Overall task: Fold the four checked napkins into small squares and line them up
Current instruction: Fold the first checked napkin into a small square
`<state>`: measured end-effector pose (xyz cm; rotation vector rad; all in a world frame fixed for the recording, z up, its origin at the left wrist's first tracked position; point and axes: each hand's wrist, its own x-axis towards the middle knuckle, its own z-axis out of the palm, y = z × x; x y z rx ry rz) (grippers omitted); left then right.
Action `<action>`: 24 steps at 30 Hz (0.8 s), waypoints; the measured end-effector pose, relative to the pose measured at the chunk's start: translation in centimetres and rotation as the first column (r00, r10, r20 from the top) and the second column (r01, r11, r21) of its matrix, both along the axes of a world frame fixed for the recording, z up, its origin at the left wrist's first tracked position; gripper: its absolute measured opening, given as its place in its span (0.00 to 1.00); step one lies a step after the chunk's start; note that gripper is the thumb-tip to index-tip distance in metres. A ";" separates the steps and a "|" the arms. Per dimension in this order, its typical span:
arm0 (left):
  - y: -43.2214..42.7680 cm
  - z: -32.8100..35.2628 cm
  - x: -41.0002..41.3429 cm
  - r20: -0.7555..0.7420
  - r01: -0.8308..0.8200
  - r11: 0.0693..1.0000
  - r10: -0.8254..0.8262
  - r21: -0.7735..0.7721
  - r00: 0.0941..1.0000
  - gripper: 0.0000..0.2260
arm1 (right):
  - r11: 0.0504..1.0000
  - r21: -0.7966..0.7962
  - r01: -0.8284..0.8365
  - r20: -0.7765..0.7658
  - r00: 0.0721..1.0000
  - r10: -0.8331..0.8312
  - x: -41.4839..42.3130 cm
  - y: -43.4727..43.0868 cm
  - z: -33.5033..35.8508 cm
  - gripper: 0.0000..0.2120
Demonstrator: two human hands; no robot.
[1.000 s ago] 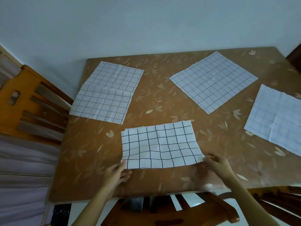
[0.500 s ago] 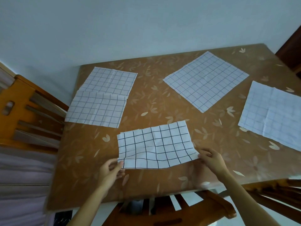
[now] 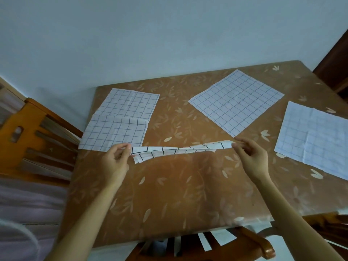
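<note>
My left fingers (image 3: 125, 147) are pinching the left end of the folded napkin (image 3: 180, 150) and my right fingers (image 3: 240, 146) its right end, holding it stretched between them above the bench (image 3: 178, 185). Beyond it the left napkin (image 3: 122, 119), middle napkin (image 3: 236, 99) and right napkin (image 3: 316, 136) are lying flat.

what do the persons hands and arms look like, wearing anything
The left hand and right hand wear no gloves; no ring, watch or bracelet shows. The left forearm and right forearm are bare to the frame edge, with no sleeve in view.
</note>
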<state>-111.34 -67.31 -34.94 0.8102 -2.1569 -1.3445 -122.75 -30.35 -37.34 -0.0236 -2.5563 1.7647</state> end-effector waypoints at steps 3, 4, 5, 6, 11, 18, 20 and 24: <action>0.4 -1.6 1.9 0.019 0.040 0.999 -0.040 -0.021 0.999 0.05 | 1.000 -0.015 0.016 0.007 1.000 -0.016 1.6 0.6 -0.6 0.07; 0.5 -2.8 2.9 0.054 0.068 0.998 -0.067 -0.017 0.996 0.07 | 1.000 0.004 0.007 0.031 1.000 -0.007 2.4 0.8 -1.2 0.07; 0.6 -4.2 4.0 0.096 0.092 0.996 -0.091 0.000 0.991 0.07 | 1.000 0.026 -0.005 0.075 0.997 0.003 3.1 1.2 -2.2 0.09; 0.7 -5.6 5.0 0.140 0.110 0.994 -0.112 0.018 0.984 0.07 | 0.998 0.052 -0.026 0.132 0.991 0.019 3.8 1.5 -3.4 0.10; 1.7 -10.5 9.2 0.379 0.229 0.969 -0.245 0.089 0.892 0.04 | 0.952 0.225 -0.206 0.375 0.920 0.110 6.5 2.9 -8.4 0.08; 1.0 -14.0 11.3 0.526 0.247 0.952 -0.306 0.181 0.793 0.04 | 0.885 0.343 -0.315 0.520 0.848 0.101 7.4 2.5 -10.6 0.11; 1.1 -14.1 11.3 0.542 0.223 0.953 -0.300 0.205 0.785 0.05 | 0.882 0.342 -0.323 0.528 0.843 0.104 7.4 2.4 -10.9 0.10; 1.4 -13.9 11.2 0.537 0.190 0.952 -0.293 0.239 0.791 0.07 | 0.894 0.329 -0.305 0.539 0.838 0.087 7.5 2.1 -11.2 0.08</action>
